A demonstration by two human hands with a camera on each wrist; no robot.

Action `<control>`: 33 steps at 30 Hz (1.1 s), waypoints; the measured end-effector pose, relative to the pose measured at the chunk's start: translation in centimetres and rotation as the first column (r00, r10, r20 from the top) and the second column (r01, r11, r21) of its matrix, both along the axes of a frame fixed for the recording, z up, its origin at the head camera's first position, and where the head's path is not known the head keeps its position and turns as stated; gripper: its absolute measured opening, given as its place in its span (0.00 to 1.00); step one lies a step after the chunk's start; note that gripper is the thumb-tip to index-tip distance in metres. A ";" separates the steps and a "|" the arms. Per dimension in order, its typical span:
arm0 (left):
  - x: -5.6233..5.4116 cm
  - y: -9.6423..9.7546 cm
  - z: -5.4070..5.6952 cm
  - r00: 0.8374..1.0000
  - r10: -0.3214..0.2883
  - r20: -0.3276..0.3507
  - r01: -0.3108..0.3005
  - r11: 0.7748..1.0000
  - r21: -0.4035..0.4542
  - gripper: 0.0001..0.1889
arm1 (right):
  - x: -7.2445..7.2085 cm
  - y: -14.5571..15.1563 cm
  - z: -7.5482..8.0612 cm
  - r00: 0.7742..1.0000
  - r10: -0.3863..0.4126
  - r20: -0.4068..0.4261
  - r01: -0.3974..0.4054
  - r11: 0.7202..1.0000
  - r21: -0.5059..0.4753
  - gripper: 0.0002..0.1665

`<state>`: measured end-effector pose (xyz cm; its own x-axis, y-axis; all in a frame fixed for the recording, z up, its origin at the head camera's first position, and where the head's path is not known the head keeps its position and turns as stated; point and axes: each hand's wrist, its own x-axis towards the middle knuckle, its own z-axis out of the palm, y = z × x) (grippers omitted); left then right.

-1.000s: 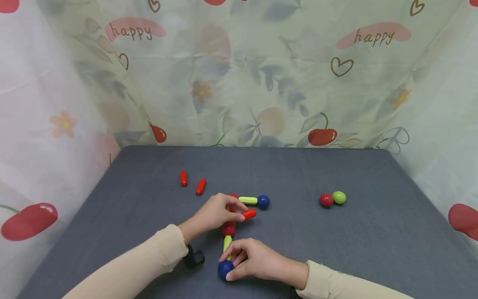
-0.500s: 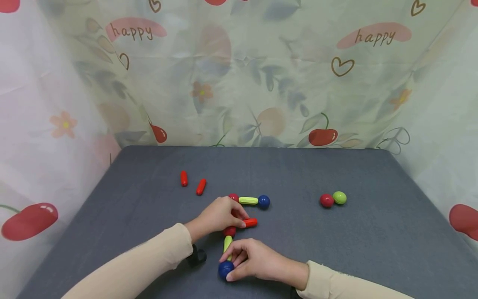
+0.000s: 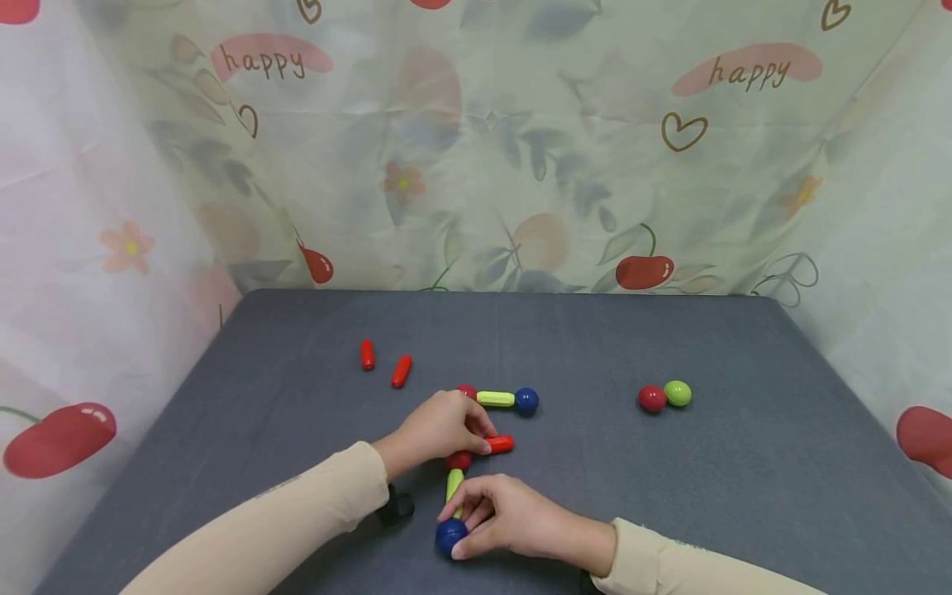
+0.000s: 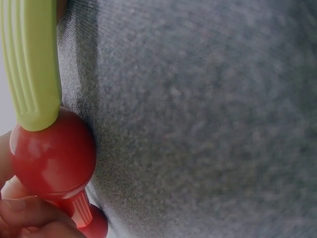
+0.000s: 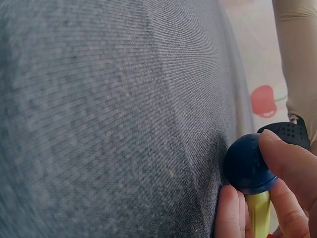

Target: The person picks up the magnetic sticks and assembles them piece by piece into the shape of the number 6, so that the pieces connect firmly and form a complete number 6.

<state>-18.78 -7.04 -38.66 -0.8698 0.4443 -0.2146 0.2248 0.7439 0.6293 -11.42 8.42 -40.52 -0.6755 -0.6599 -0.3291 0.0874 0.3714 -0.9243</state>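
My left hand (image 3: 440, 428) pinches a short red rod (image 3: 502, 445) between thumb and fingers, just beside the near red ball (image 3: 458, 461). Its inner end is hidden, so contact with the ball cannot be told. From that red ball (image 4: 53, 151) a ridged yellow-green rod (image 4: 32, 64) runs to a blue ball (image 3: 450, 539), which my right hand (image 3: 516, 521) grips with thumb and fingers. Another ridged red rod (image 4: 80, 209) links the near red ball to a far red ball (image 3: 466, 392), partly behind my left hand. A second yellow-green rod (image 3: 495, 399) joins that one to another blue ball (image 3: 526, 402).
Two loose red rods (image 3: 402, 372) lie farther back on the left of the dark grey table (image 3: 595, 347). On the right, a red ball (image 3: 652, 399) and a green ball (image 3: 678, 393) sit side by side. Patterned cloth (image 3: 483, 165) hangs behind and at both sides.
My left hand has come a little nearer and lower with the red rod, to beside the near red ball. My right hand keeps its grip on the blue ball and has hardly moved.
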 end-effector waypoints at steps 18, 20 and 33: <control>0.0 0.1 0.1 1.000 -0.009 -0.014 0.009 1.000 -0.010 0.06 | -0.1 0.0 0.0 1.000 0.013 -0.003 -0.013 1.000 -0.010 0.15; 0.1 0.1 0.1 1.000 -0.009 -0.011 0.009 1.000 -0.009 0.06 | -0.1 0.0 0.0 1.000 0.013 -0.002 -0.013 1.000 -0.011 0.15; 0.1 -0.1 0.0 1.000 -0.002 0.005 0.002 0.999 0.032 0.07 | 0.0 0.0 0.2 1.000 0.011 0.000 -0.011 1.000 -0.009 0.15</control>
